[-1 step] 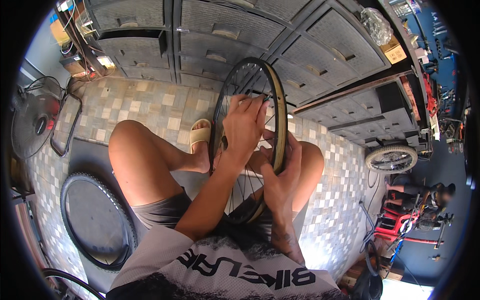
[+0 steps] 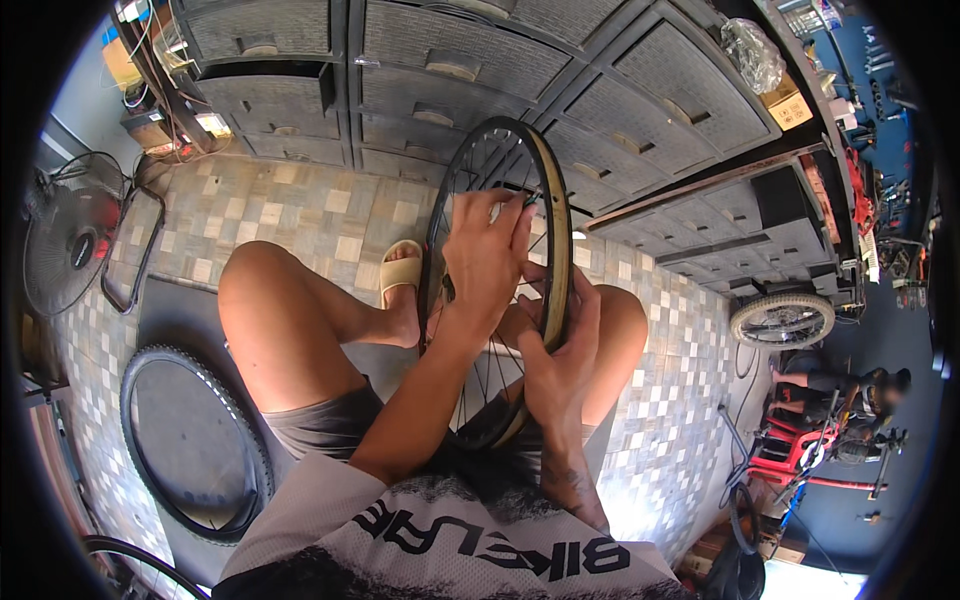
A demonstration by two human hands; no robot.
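L hand (image 2: pixel 485 245) pinches a small part (image 2: pixel 532 199) just inside the rim (image 2: pixel 560 215); type: cannot tell. R hand (image 2: pixel 562 365) is clamped on the rim, nearer the body. Wheel (image 2: pixel 432 235) stands approx. upright betw. the legs (image 2: pixel 290 320). Vs. prev. frame: L hand shifts marginally, wheel pos. virtually unchanged. Prob. steady support for fine fingertip work.

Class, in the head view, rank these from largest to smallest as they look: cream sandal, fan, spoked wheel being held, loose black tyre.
1. Spoked wheel
2. Loose black tyre
3. Fan
4. Cream sandal

These are apparent sizes only; nearness may enlarge the wheel.
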